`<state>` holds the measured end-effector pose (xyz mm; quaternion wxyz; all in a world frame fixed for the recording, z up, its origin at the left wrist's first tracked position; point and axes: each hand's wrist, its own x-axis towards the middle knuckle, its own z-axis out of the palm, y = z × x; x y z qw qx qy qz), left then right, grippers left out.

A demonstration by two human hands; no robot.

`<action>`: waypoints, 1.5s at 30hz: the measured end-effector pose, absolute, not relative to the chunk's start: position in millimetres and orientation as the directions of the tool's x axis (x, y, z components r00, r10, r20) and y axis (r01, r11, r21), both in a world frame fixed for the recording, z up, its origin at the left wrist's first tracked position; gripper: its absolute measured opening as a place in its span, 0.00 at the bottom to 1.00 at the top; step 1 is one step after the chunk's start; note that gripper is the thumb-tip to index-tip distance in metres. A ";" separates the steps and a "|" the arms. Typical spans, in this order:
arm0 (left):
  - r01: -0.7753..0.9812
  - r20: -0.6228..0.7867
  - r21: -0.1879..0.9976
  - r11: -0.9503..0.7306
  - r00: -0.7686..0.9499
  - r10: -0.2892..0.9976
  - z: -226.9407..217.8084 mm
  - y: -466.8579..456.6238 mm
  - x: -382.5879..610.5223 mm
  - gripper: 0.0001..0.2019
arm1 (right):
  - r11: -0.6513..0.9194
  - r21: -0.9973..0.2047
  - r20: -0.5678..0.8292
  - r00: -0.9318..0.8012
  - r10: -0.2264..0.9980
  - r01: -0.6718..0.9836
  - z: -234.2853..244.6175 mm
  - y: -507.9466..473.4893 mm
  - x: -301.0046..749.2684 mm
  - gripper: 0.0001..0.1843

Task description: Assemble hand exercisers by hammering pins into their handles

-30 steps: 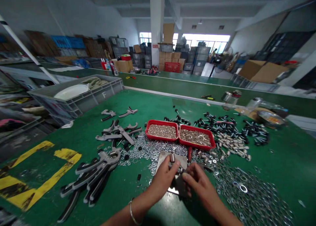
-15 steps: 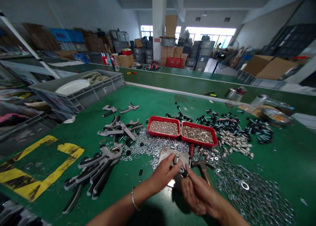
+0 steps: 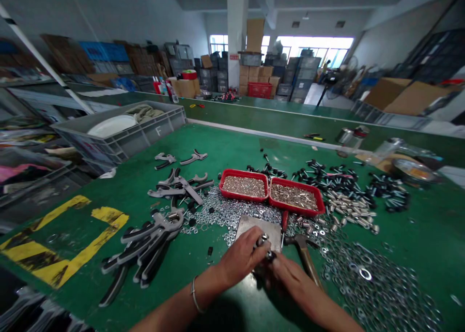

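Pinching metal fitting (image 3: 264,241) in left hand (image 3: 241,258); right hand (image 3: 294,286) curled shut against it, grip tight.

The left hand (image 3: 241,259) and right hand (image 3: 292,281) meet, both seemingly curled inward.

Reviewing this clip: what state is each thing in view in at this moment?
Left hand: shut on the metal fitting.
Right hand: shut on the same fitting, from the other side.
Steel plate: lying flat under the hands.
Hammer: lying on the table, not held.
Left red tray: full of small metal parts.
Right red tray: full of small metal parts.
Gray crate: holding a white plate and cloth.
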<state>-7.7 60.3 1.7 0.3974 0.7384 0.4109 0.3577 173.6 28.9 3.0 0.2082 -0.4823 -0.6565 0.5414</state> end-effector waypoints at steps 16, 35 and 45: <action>0.301 0.316 0.883 -0.362 0.191 0.929 -19.5 51.3 14.8 0.06 | 0.091 -0.876 -0.025 -0.234 0.972 0.473 -7.7 27.4 171.5 0.25; 0.427 0.297 0.757 -0.495 0.450 0.842 -16.6 55.0 0.4 0.09 | -0.532 -0.846 -0.471 -0.517 0.715 0.037 -15.6 20.8 161.9 0.29; 0.681 0.155 0.335 -0.652 0.642 0.751 13.9 158.0 32.3 0.12 | -0.131 -0.882 -0.252 -0.218 0.943 0.453 -35.5 19.9 229.7 0.25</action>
